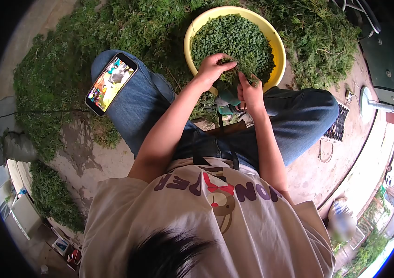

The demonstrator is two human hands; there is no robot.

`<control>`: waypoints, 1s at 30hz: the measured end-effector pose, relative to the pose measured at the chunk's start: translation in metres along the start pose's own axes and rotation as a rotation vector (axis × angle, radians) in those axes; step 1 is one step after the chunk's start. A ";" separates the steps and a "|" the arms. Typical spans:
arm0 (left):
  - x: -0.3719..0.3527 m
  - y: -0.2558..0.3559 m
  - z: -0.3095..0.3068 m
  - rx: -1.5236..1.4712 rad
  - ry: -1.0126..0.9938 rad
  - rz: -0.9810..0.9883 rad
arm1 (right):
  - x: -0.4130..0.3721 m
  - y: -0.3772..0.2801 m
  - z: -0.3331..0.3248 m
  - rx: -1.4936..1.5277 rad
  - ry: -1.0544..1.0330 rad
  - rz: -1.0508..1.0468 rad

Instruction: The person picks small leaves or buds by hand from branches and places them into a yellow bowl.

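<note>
My left hand [213, 70] and my right hand [251, 91] are close together over the near side of a yellow basin [278, 42]. Between them is a leafy green sprig [245, 67], with the fingers of both hands closed on it. Small pale-green berry-like cones [231, 37] fill much of the basin. Its near rim is partly covered by my hands and the greenery. A phone [111, 84] with a lit, colourful screen rests on my left thigh, away from both hands.
Heaps of cut green branches [155, 28] spread left of and behind the basin, and another pile [322, 51] lies to its right. A round white stand base [368, 104] is on the concrete floor at far right. A dark bag [18, 147] sits at left.
</note>
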State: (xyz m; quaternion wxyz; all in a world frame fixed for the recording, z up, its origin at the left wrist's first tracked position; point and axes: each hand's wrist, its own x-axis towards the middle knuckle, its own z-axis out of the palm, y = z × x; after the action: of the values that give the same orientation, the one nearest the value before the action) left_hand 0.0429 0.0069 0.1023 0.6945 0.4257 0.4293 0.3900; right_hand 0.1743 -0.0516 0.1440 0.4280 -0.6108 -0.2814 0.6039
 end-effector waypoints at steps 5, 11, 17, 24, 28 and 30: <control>-0.001 -0.004 0.010 -0.120 0.092 -0.021 | 0.000 0.002 0.004 0.040 0.026 -0.010; -0.004 -0.006 0.020 -0.046 0.222 0.000 | -0.001 0.001 0.008 0.043 0.047 -0.025; -0.003 0.002 0.007 -0.188 0.234 -0.123 | -0.001 0.009 0.007 -0.092 0.130 -0.089; -0.005 0.025 -0.011 -0.479 -0.111 -0.250 | 0.010 0.021 -0.003 -0.085 0.016 -0.049; -0.006 0.027 -0.008 -0.240 -0.136 -0.314 | 0.035 0.056 -0.015 -0.305 0.107 -0.206; -0.004 0.021 -0.008 -0.115 -0.112 -0.323 | 0.028 0.054 -0.013 -0.281 0.129 -0.211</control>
State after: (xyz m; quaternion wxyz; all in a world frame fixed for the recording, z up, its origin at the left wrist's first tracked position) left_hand 0.0302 0.0122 0.1204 0.7942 0.3321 0.4297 0.2728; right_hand 0.1804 -0.0551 0.0826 0.4166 -0.6690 -0.3975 0.4699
